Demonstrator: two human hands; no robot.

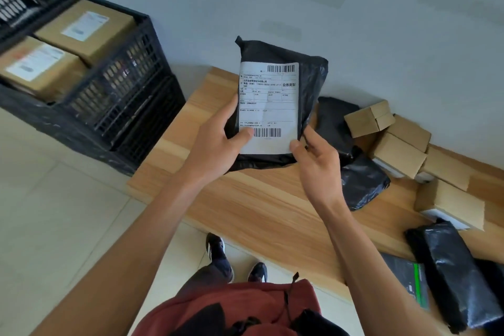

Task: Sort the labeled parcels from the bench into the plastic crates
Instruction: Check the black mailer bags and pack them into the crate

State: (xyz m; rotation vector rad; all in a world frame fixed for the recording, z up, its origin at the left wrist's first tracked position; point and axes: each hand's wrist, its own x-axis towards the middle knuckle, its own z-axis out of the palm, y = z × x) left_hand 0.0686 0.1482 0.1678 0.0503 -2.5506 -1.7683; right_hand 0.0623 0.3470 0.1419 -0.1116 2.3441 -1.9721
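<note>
I hold a black plastic mailer [308, 73] with a white shipping label [268, 106] upright above the left end of the wooden bench [267, 199]. My left hand [215, 142] grips its lower left edge, thumb on the label. My right hand [317, 163] holds the lower right corner, thumb on the label's corner. A black plastic crate [128, 68] stands on another crate at the left and holds two labelled cardboard boxes [87, 27]. More parcels lie on the bench at the right.
Several small cardboard boxes [398, 150] and black mailers [362, 180] are piled on the bench against the wall. A long black mailer [452, 273] and a dark flat packet with a green stripe [409, 281] lie near the front right. Another black crate [19, 0] sits far left. My shoes stand on pale floor tiles.
</note>
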